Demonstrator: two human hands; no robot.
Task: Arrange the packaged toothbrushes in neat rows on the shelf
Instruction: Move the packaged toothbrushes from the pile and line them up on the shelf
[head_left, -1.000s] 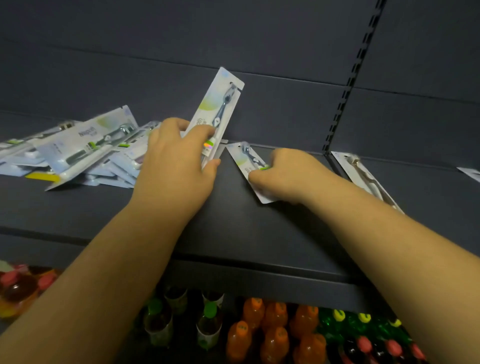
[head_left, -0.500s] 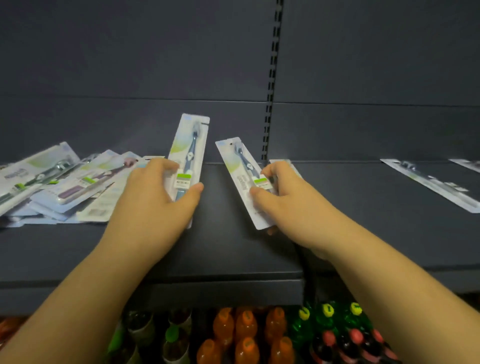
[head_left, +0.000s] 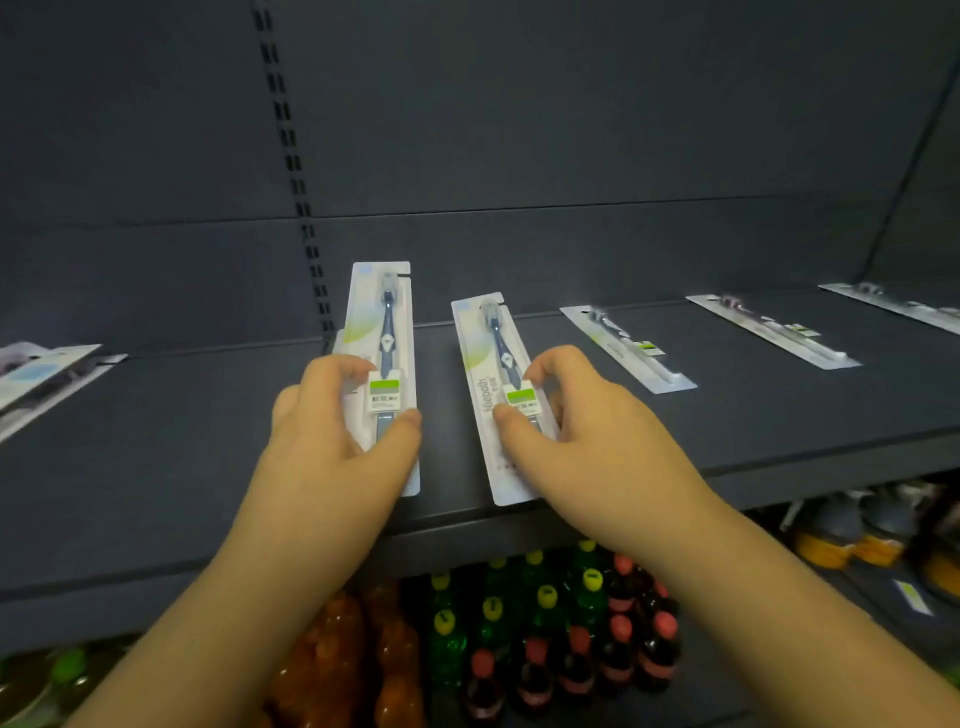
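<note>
Two packaged toothbrushes with blue handles and green labels sit side by side near the front of the dark shelf. My left hand grips the left pack by its lower half; its top end tilts up off the shelf. My right hand pinches the right pack, which lies nearly flat with its bottom end at the shelf's front edge. To the right, three more packs lie apart in a row: one, another and a third.
A loose heap of toothbrush packs lies at the far left of the shelf. A slotted upright runs up the back panel. Below the shelf stand orange, green and red-capped bottles.
Both hands carried their packs to the right along the shelf, away from the heap, and lowered them side by side. My view turned right, bringing the row of laid-out packs into sight.
</note>
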